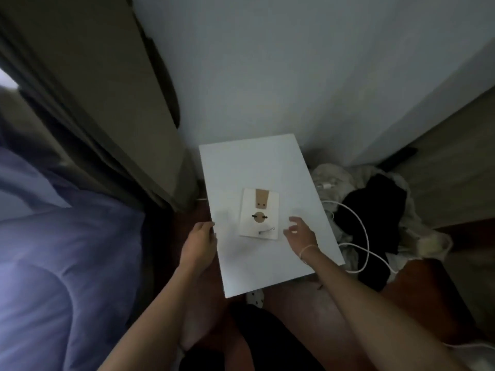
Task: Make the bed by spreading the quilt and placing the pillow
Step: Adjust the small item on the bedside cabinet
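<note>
None of the bed-making looks done yet as far as we can see: the quilt (67, 263) lies rumpled in folds at our left, no pillow shows, and we are turned to a white board (267, 210) with a small card (259, 214) near its middle. Our left hand (199, 243) touches the board's left edge, fingers curled, while our right hand (301, 232) hovers loose and holds nothing, just right of the card. Room is tight: curtain (107, 103) and wall behind, clothes (375, 210) and a cable (359, 236) off the board's right edge.
</note>
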`<state>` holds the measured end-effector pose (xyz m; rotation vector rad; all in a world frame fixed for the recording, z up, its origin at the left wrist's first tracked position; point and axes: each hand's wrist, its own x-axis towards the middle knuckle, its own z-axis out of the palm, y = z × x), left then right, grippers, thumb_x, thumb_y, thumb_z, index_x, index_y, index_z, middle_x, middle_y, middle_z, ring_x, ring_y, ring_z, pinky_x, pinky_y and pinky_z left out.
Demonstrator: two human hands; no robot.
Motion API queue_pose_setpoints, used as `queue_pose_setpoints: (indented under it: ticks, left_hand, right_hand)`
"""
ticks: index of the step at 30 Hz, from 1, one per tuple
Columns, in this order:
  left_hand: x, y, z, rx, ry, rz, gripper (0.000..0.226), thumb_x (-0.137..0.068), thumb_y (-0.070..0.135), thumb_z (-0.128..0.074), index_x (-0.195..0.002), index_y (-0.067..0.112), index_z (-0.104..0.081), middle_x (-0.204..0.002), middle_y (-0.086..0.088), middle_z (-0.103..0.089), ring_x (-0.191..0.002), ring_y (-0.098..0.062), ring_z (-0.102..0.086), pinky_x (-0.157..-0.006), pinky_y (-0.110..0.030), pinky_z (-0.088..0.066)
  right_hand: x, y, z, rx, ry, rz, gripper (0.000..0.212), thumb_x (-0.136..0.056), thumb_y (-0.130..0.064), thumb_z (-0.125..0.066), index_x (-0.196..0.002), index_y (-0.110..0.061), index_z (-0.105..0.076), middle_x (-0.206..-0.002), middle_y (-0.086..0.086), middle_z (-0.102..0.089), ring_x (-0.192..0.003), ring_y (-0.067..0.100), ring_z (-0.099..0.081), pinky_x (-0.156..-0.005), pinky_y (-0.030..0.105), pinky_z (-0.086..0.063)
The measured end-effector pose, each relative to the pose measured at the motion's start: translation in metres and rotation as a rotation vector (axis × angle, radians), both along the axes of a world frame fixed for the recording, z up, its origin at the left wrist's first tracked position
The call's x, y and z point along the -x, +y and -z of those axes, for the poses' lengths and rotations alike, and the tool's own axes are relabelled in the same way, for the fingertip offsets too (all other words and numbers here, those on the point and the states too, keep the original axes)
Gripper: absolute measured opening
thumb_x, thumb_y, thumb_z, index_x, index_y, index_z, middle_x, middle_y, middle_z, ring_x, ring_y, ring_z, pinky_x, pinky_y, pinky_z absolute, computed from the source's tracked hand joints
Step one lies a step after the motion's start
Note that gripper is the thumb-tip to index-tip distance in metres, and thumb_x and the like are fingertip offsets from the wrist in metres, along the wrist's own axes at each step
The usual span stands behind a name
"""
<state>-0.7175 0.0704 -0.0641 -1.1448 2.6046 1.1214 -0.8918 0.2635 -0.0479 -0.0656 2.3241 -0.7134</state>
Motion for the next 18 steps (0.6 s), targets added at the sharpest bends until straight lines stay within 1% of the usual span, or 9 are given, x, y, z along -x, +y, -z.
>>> queue_pose_setpoints:
  ticks: [3, 6, 7, 8, 10, 12, 15, 17, 18]
  left_hand:
    - [0.04, 0.026, 0.026, -0.079, 0.005, -0.059, 0.047, -0.096, 0.021, -0.047, -0.141, 0.012, -0.038, -0.145, -0.009, -0.04, -0.129, -0.027, -0.044, -0.1, -0.038, -0.041]
    - [0.066, 0.047, 0.047, -0.094, 0.002, -0.088, 0.052, -0.096, 0.018, -0.046, -0.145, 0.009, -0.029, -0.15, -0.01, -0.033, -0.137, -0.026, -0.032, -0.108, -0.037, -0.034]
    - [0.072, 0.053, 0.054, -0.101, -0.016, -0.101, 0.055, -0.096, 0.016, -0.045, -0.146, 0.009, -0.025, -0.152, -0.009, -0.03, -0.14, -0.025, -0.028, -0.109, -0.036, -0.031]
    - [0.076, 0.059, 0.059, -0.115, -0.044, -0.112, 0.057, -0.096, 0.014, -0.044, -0.147, 0.01, -0.021, -0.154, -0.009, -0.025, -0.142, -0.024, -0.023, -0.111, -0.036, -0.029]
    - [0.082, 0.07, 0.068, -0.136, -0.094, -0.131, 0.061, -0.095, 0.013, -0.043, -0.149, 0.01, -0.015, -0.156, -0.009, -0.02, -0.144, -0.024, -0.016, -0.113, -0.037, -0.025]
    - [0.086, 0.077, 0.074, -0.154, -0.117, -0.146, 0.062, -0.095, 0.012, -0.044, -0.149, 0.009, -0.014, -0.156, -0.011, -0.02, -0.144, -0.026, -0.016, -0.116, -0.04, -0.024]
    - [0.092, 0.085, 0.079, -0.166, -0.138, -0.145, 0.063, -0.093, 0.008, -0.044, -0.149, 0.009, -0.014, -0.155, -0.011, -0.023, -0.143, -0.029, -0.019, -0.116, -0.044, -0.024]
    - [0.098, 0.087, 0.078, -0.204, -0.111, -0.21, 0.065, -0.089, 0.006, -0.047, -0.147, 0.011, -0.019, -0.151, -0.011, -0.03, -0.138, -0.031, -0.028, -0.112, -0.048, -0.032]
    - [0.103, 0.088, 0.076, -0.222, -0.091, -0.262, 0.066, -0.087, 0.007, -0.049, -0.146, 0.013, -0.022, -0.148, -0.01, -0.035, -0.134, -0.032, -0.035, -0.109, -0.049, -0.036]
  right_hand:
    - [0.034, -0.01, 0.031, 0.059, -0.084, 0.078, 0.042, -0.089, -0.019, -0.058, -0.131, -0.021, -0.049, -0.112, 0.007, -0.06, -0.095, 0.02, -0.056, -0.081, 0.027, -0.045]
    - [0.051, -0.02, 0.056, 0.089, -0.158, 0.187, 0.04, -0.086, -0.018, -0.055, -0.126, -0.024, -0.052, -0.099, 0.007, -0.063, -0.087, 0.023, -0.06, -0.07, 0.028, -0.047]
    - [0.054, -0.022, 0.063, 0.1, -0.177, 0.233, 0.038, -0.086, -0.018, -0.054, -0.124, -0.024, -0.053, -0.098, 0.007, -0.062, -0.085, 0.023, -0.061, -0.071, 0.03, -0.051]
    - [0.054, -0.023, 0.07, 0.108, -0.206, 0.278, 0.036, -0.086, -0.018, -0.054, -0.122, -0.024, -0.054, -0.098, 0.007, -0.062, -0.085, 0.022, -0.061, -0.075, 0.033, -0.054]
    - [0.051, -0.021, 0.082, 0.122, -0.268, 0.357, 0.033, -0.084, -0.019, -0.055, -0.117, -0.024, -0.056, -0.105, 0.008, -0.063, -0.09, 0.023, -0.062, -0.084, 0.04, -0.056]
    - [0.048, -0.021, 0.094, 0.132, -0.294, 0.397, 0.032, -0.08, -0.019, -0.056, -0.111, -0.025, -0.057, -0.109, 0.009, -0.064, -0.093, 0.026, -0.065, -0.084, 0.045, -0.057]
    - [0.046, -0.024, 0.101, 0.151, -0.291, 0.433, 0.028, -0.076, -0.021, -0.057, -0.104, -0.025, -0.057, -0.107, 0.009, -0.065, -0.093, 0.028, -0.065, -0.082, 0.046, -0.057]
    - [0.045, -0.026, 0.105, 0.164, -0.31, 0.464, 0.028, -0.072, -0.027, -0.061, -0.1, -0.024, -0.057, -0.104, 0.01, -0.066, -0.093, 0.029, -0.066, -0.083, 0.047, -0.057]
    - [0.045, -0.027, 0.109, 0.171, -0.329, 0.472, 0.032, -0.066, -0.033, -0.063, -0.096, -0.023, -0.058, -0.103, 0.01, -0.066, -0.093, 0.03, -0.066, -0.084, 0.048, -0.056]
